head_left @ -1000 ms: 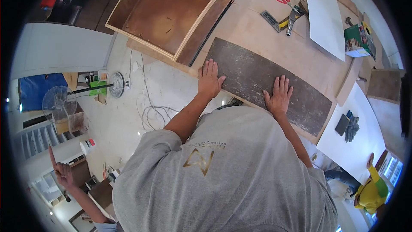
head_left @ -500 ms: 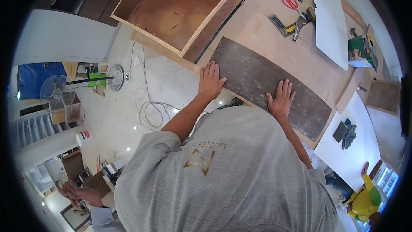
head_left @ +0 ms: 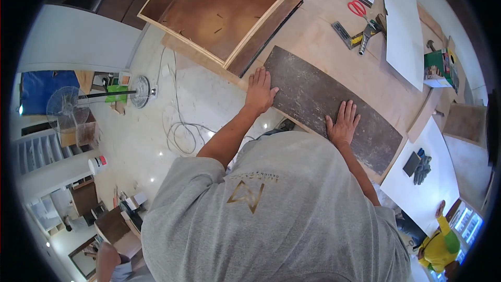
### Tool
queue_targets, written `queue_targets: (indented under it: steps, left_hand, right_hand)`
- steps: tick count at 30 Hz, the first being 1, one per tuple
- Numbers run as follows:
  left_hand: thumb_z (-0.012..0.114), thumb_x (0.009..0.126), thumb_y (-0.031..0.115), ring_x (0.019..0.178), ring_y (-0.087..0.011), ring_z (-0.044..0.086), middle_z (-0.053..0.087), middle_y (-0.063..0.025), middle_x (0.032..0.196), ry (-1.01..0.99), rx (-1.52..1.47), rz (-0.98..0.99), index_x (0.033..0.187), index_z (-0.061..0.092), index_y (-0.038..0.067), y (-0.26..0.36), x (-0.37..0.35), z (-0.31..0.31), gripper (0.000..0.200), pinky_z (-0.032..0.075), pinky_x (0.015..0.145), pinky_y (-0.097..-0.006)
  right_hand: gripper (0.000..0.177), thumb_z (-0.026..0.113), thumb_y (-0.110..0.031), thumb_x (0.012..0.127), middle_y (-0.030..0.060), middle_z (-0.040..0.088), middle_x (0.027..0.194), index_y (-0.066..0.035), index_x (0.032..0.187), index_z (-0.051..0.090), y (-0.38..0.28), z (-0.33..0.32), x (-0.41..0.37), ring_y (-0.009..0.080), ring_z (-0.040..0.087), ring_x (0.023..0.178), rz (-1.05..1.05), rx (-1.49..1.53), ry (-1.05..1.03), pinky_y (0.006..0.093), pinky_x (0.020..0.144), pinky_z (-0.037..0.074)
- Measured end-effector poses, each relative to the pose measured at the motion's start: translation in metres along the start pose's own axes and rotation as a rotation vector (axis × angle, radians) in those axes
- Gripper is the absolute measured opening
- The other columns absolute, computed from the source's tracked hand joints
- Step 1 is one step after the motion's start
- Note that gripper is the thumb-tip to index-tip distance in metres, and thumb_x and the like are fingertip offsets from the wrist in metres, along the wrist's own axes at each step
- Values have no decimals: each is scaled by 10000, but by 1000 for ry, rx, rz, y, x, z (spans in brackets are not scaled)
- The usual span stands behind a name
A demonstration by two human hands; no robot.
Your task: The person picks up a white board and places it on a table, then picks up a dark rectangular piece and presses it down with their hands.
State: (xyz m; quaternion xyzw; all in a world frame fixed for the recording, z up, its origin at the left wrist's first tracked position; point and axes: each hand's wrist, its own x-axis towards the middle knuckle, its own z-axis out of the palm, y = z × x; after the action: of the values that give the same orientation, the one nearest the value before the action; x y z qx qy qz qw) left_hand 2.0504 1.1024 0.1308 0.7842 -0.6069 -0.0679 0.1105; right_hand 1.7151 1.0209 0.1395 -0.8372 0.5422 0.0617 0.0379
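Observation:
A dark, scuffed board point(head_left: 323, 104) lies flat along the near edge of the wooden worktable point(head_left: 318, 36). My left hand point(head_left: 260, 91) rests at the board's left end, palm down, with its fingers stretched out and nothing held. Farther right, my right hand point(head_left: 343, 122) lies flat on the board's near part, fingers spread. An open wooden drawer box point(head_left: 219, 15) stands on the table beyond my left hand, with a dark slide rail along its side and small bits inside.
Red-handled scissors point(head_left: 357, 8), a square point(head_left: 343, 35) and a white panel point(head_left: 402, 31) lie on the table. A green box point(head_left: 438, 68) stands at right. Cables and a fan point(head_left: 68, 109) are at left. A person in yellow point(head_left: 439, 250) is at lower right, another's arm point(head_left: 107, 261) at lower left.
The view has shifted slightly. At lower left, the other person's raised hand has dropped and moved mostly out of sight. Both my hands remain on the board.

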Motion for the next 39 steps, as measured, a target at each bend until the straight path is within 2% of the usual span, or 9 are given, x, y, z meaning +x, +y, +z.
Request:
queue_targets:
  steps: [6,7,8,10,11,19,28,34,39]
  left_hand:
    - [620,946,308,1305,-438,471,505,-272,1409,52,-101,-4,1293,575,-33,-6,3,-5,489,348,1117,-541]
    - [650,899,255,1134,-435,547,573,-240,1249,168,-60,55,1135,629,20,-20,7,23,334,416,1009,-544]
    - [637,866,205,1076,-428,563,594,-217,1167,-2,-67,-50,1053,644,52,-20,15,19,241,440,968,-541]
    - [597,826,126,1033,-409,565,582,-196,1059,164,-98,-42,918,651,70,-18,26,12,120,448,925,-543]
    - [603,828,111,1046,-404,562,585,-190,1058,147,-105,-87,880,643,61,-11,29,3,83,441,936,-538]
    - [626,807,90,1055,-374,552,590,-162,1053,260,-117,-113,906,635,60,5,32,3,103,426,927,-505]
    - [639,797,79,1060,-364,556,596,-139,1058,247,-127,-91,910,641,77,2,30,5,113,425,910,-497]
    - [639,830,90,1065,-364,556,594,-149,1062,134,-71,-172,915,635,67,6,36,5,88,423,932,-498]
    - [636,850,103,1066,-375,554,593,-169,1089,199,-57,-105,951,622,56,1,32,9,113,421,945,-510]
  right_hand:
    - [850,521,-535,969,201,193,1679,-32,1601,256,0,-14,-3,365,140,1564,-33,74,36,592,1244,113]
    - [848,532,-522,965,208,204,1674,-28,1599,259,1,-18,-3,369,147,1562,-50,110,89,595,1241,115]
    - [863,545,-526,952,200,190,1681,-27,1598,263,2,-17,-3,369,149,1561,-57,113,109,594,1244,105]
    - [887,550,-540,940,202,154,1690,-21,1599,262,3,-18,-2,363,106,1571,-23,146,20,584,1255,68]
    - [892,550,-540,939,205,150,1689,-17,1599,257,2,-17,-1,362,93,1573,-18,151,12,582,1257,61]
    - [899,535,-563,945,197,148,1689,-14,1599,251,3,-23,-4,354,67,1576,15,163,-47,573,1266,37]
    - [889,541,-557,943,189,154,1691,-21,1596,262,4,-20,-8,361,76,1575,-11,151,14,581,1263,36]
    - [886,556,-548,933,191,150,1692,-30,1594,272,8,-19,-6,360,87,1573,-4,220,14,580,1263,45]
    - [879,544,-557,943,184,151,1693,-39,1597,272,6,-21,-8,349,88,1574,9,206,1,579,1262,51]
